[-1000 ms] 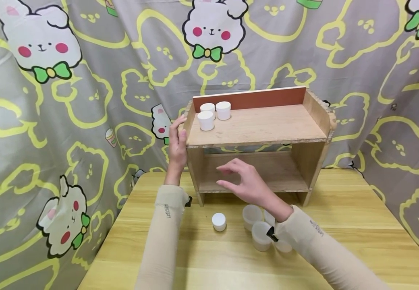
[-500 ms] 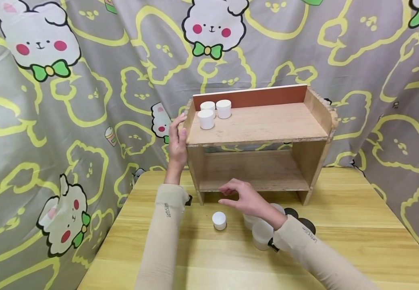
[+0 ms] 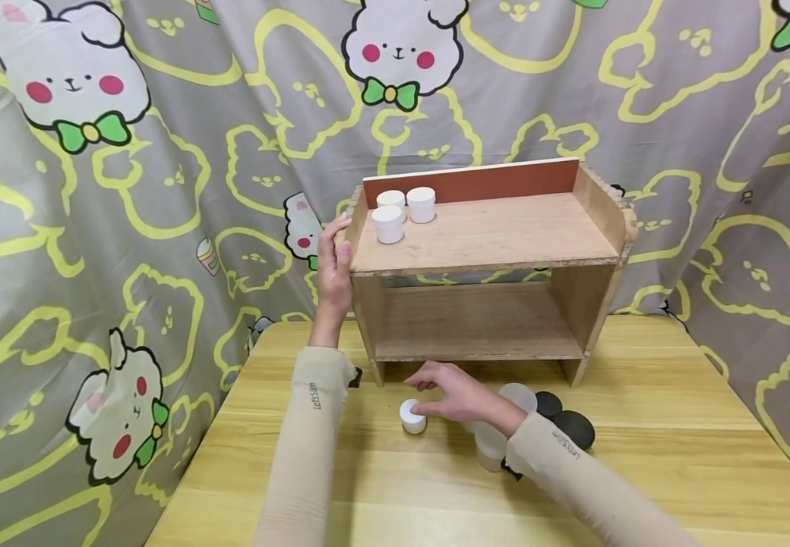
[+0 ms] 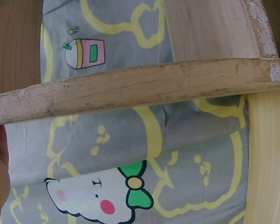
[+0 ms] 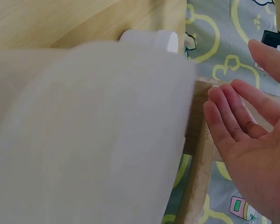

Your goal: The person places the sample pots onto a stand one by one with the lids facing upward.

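Note:
My left hand point(image 3: 333, 277) rests against the outer side of the wooden shelf unit point(image 3: 484, 267), near the top of its left panel. In the left wrist view its fingers touch the panel's edge point(image 4: 130, 88). Low over the table, my right hand point(image 3: 453, 391) reaches leftward, thumb apart from the fingers. A small white lidded jar point(image 3: 412, 420) stands below it, the thumb tip overlapping the lid in the head view. In the right wrist view the same jar point(image 5: 147, 39) is apart from the extended fingers point(image 5: 231, 112).
Three white jars point(image 3: 388, 224) stand at the left of the top shelf. Frosted containers point(image 3: 491, 448) are partly hidden under my right forearm, with black round lids point(image 3: 573, 431) beside them. One container point(image 5: 98, 135) fills much of the right wrist view. A patterned curtain point(image 3: 183, 167) surrounds the table point(image 3: 668, 441).
My right hand has come down from in front of the lower shelf to the small white jar on the table. The left hand stays at the shelf's side.

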Tool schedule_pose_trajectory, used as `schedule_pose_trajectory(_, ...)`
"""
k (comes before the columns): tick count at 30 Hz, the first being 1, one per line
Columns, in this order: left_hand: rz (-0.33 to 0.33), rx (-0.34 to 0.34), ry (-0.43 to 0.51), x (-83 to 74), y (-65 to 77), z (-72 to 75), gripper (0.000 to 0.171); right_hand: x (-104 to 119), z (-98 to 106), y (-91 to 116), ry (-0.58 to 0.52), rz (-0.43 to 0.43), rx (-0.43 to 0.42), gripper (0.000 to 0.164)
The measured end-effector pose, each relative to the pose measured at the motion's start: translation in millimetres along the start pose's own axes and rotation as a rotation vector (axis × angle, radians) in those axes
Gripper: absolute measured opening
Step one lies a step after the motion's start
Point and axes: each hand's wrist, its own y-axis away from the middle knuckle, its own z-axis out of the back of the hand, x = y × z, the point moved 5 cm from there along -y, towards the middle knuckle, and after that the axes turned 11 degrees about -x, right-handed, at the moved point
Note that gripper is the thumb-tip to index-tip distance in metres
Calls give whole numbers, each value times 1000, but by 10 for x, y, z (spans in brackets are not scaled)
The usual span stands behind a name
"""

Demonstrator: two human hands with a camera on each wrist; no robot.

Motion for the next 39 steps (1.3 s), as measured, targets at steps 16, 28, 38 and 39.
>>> schedule_pose_trajectory(16,0,-7,8,18,-9,10,39,-35,-178,-25,22,36,102,50)
schedule_pose_trajectory(28,7,-3,5,8,4,3,39,-58,-236,-10,50,52,91,49)
schedule_pose_trajectory(38,-1,-7,-12,318,14,1,40,-109,-307,-24,133,53,49,49)
schedule_pose_trajectory(39,-3,-7,-16,378,18,3,41,-112,-317,-25,147,49,49,48)
